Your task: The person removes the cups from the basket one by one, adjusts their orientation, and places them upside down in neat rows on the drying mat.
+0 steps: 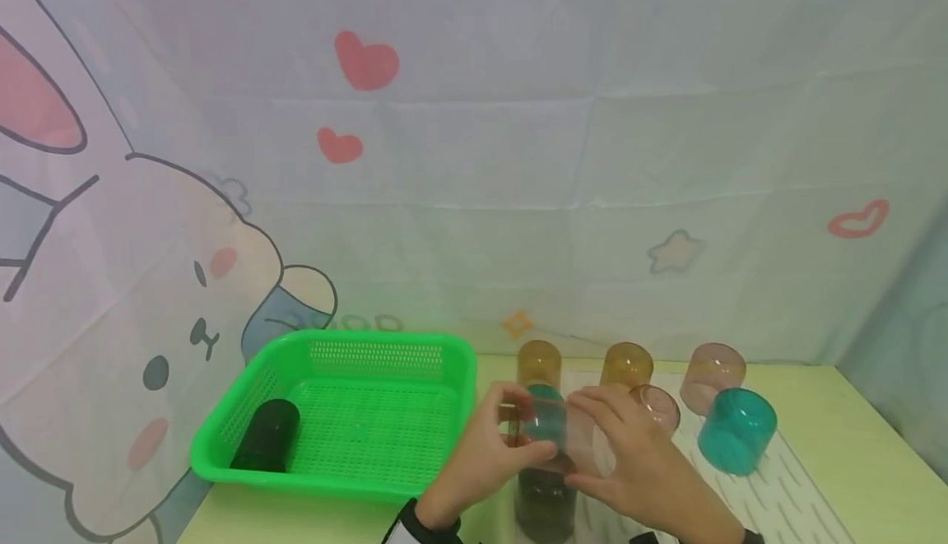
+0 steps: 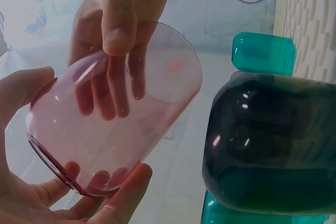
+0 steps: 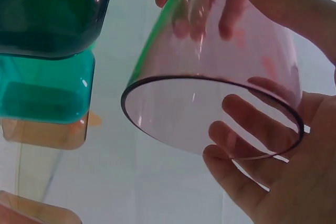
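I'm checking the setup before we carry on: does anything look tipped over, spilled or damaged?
One dark cup lies on its side in the green basket, while the cups on the white mat stand upside down. No spill or damage shows.

We have both hands raised together in front of us, wrists low and close to our body. Our left hand (image 1: 485, 453) curls its thumb and fingers (image 2: 123, 195) round one end of a clear pink plastic cup (image 2: 113, 124). Our right hand (image 1: 633, 466) meets it from the other side, thumb on top and fingers (image 3: 247, 129) cupped beneath.
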`<state>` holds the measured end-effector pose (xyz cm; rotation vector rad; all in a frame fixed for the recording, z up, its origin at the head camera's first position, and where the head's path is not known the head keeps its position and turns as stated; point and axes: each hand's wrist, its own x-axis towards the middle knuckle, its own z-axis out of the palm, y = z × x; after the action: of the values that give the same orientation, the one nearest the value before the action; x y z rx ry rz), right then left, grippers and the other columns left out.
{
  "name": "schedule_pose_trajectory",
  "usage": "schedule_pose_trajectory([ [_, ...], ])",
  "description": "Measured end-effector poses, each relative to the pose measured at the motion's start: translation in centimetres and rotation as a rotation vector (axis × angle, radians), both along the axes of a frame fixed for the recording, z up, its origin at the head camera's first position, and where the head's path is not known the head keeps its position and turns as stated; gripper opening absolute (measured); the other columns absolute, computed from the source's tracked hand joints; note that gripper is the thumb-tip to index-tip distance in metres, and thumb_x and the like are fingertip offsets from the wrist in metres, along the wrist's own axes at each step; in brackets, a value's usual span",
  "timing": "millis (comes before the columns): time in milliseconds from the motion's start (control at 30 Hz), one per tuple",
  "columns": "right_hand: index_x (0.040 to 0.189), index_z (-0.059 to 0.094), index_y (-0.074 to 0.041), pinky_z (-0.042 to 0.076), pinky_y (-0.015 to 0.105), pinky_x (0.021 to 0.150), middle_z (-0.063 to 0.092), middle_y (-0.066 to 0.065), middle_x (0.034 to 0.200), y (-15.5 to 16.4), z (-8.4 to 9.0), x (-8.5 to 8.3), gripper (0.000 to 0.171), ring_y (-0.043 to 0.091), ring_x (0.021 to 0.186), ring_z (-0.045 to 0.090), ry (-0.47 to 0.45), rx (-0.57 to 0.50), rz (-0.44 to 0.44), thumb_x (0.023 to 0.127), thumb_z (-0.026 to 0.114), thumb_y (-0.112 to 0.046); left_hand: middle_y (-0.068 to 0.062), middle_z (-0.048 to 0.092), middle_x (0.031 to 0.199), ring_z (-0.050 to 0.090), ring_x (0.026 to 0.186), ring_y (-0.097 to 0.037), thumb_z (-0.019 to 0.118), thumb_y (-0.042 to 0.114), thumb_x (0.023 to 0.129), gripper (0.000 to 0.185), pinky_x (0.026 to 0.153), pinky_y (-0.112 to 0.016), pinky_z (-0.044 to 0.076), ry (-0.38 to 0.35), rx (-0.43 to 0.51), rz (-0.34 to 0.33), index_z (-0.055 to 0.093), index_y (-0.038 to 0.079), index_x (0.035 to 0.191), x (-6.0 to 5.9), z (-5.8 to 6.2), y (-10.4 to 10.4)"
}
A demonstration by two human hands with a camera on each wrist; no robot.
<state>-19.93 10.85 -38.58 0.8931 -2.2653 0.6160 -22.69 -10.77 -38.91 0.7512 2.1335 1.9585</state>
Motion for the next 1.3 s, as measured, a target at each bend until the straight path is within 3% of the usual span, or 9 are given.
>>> schedule_pose_trajectory([
  [100, 0.124, 0.057, -0.010, 0.050, 0.040, 0.080, 0.053, -0.001, 0.120, -0.1, -0.1, 0.0, 0.079, 0.017, 0.107, 0.051, -0.026, 0.022, -0.003, 0.056, 0.089, -0.037, -0.007, 0.048, 0.110, 0.052, 0.100, -0.021, 0.074, 0.018, 0.083, 0.049, 0.074, -0.028, 0.049, 0.007, -0.016, 0.001, 0.044, 0.006, 0.120, 0.2, 0.0, 0.3],
  [467, 0.123, 0.057, -0.011, 0.050, 0.042, 0.080, 0.056, -0.001, 0.116, -0.3, -0.5, 0.3, 0.084, 0.018, 0.105, 0.055, -0.034, 0.077, -0.056, 0.052, 0.091, -0.039, -0.009, 0.049, 0.115, 0.052, 0.097, -0.024, 0.073, 0.015, 0.083, 0.048, 0.065, -0.023, 0.046, 0.050, -0.070, -0.035, 0.045, 0.005, 0.121, 0.5, 0.1, 0.4],
  [733, 0.123, 0.057, -0.010, 0.050, 0.042, 0.081, 0.057, -0.001, 0.117, -0.2, -0.3, 0.2, 0.081, 0.018, 0.106, 0.054, -0.042, 0.042, -0.043, 0.055, 0.090, -0.039, -0.002, 0.047, 0.123, 0.049, 0.112, -0.020, 0.072, 0.024, 0.085, 0.057, 0.083, -0.029, 0.049, 0.088, -0.123, -0.064, 0.042, 0.009, 0.132, 0.5, 0.4, -0.1],
  [933, 0.123, 0.055, -0.006, 0.051, 0.041, 0.076, 0.056, 0.000, 0.116, 0.6, -0.2, 0.1, 0.078, 0.017, 0.104, 0.053, -0.021, 0.003, -0.034, 0.063, 0.086, -0.044, -0.003, 0.038, 0.137, 0.042, 0.123, -0.024, 0.066, 0.035, 0.090, 0.059, 0.094, -0.035, 0.044, 0.193, -0.267, -0.033, 0.039, 0.018, 0.139, 0.4, 1.0, -1.6],
  [1067, 0.121, 0.054, -0.004, 0.047, 0.039, 0.077, 0.056, 0.002, 0.114, 1.4, -0.1, -0.2, 0.076, 0.018, 0.101, 0.052, -0.001, -0.032, -0.053, 0.070, 0.078, -0.055, -0.002, 0.042, 0.137, 0.042, 0.124, -0.023, 0.061, 0.038, 0.093, 0.051, 0.094, -0.037, 0.043, 0.269, -0.385, 0.023, 0.044, 0.018, 0.136, 0.3, 1.7, -2.8],
  [1200, 0.120, 0.051, -0.003, 0.046, 0.038, 0.080, 0.055, 0.003, 0.112, 2.1, 0.0, -0.3, 0.073, 0.017, 0.100, 0.050, -0.088, -0.094, -0.088, 0.067, 0.085, -0.041, -0.004, 0.047, 0.132, 0.046, 0.121, -0.022, 0.057, 0.041, 0.094, 0.047, 0.095, -0.039, 0.042, 0.373, -0.517, 0.088, 0.050, 0.012, 0.131, 0.3, 2.2, -3.8],
  [1300, 0.121, 0.048, -0.002, 0.051, 0.034, 0.075, 0.053, 0.003, 0.112, 2.5, -0.1, -0.2, 0.075, 0.016, 0.098, 0.052, -0.195, -0.153, -0.107, 0.062, 0.089, -0.022, -0.005, 0.047, 0.133, 0.046, 0.122, -0.023, 0.053, 0.045, 0.095, 0.046, 0.096, -0.040, 0.041, 0.404, -0.633, 0.132, 0.051, 0.015, 0.130, 0.5, 2.3, -4.3],
])
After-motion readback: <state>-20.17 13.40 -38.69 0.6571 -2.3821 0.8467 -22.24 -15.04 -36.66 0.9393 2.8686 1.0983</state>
